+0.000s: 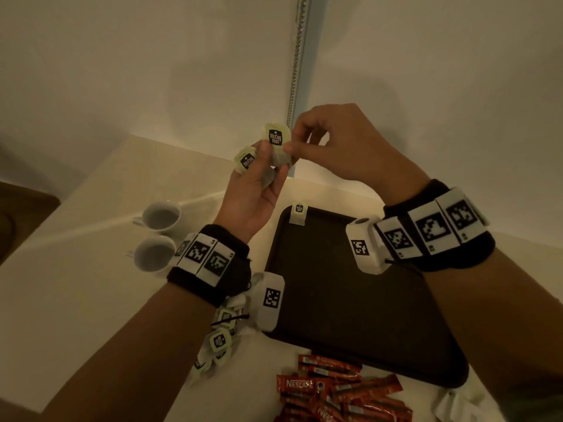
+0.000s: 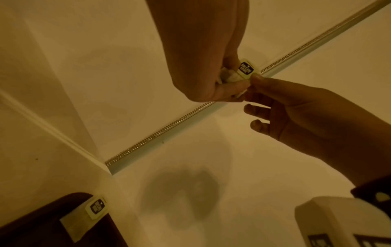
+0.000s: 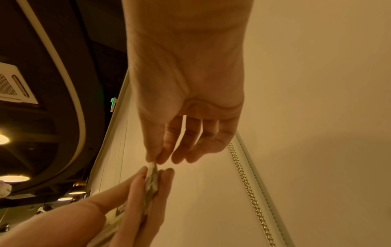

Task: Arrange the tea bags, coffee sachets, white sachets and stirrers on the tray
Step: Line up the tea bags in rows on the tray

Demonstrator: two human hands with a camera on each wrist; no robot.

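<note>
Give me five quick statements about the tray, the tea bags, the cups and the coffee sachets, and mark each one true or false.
1. One tea bag with a pale green tag lies at the far edge of the dark rectangular tray. True.
2. The red coffee sachets are stacked on the tray. False: they lie on the table, in front of the tray.
3. The left hand holds tea bags above the table. True.
4. The right hand rests flat on the tray. False: it is raised, pinching a tea bag at the left hand.
5. The two white cups stand on the tray. False: they stand left of it.
</note>
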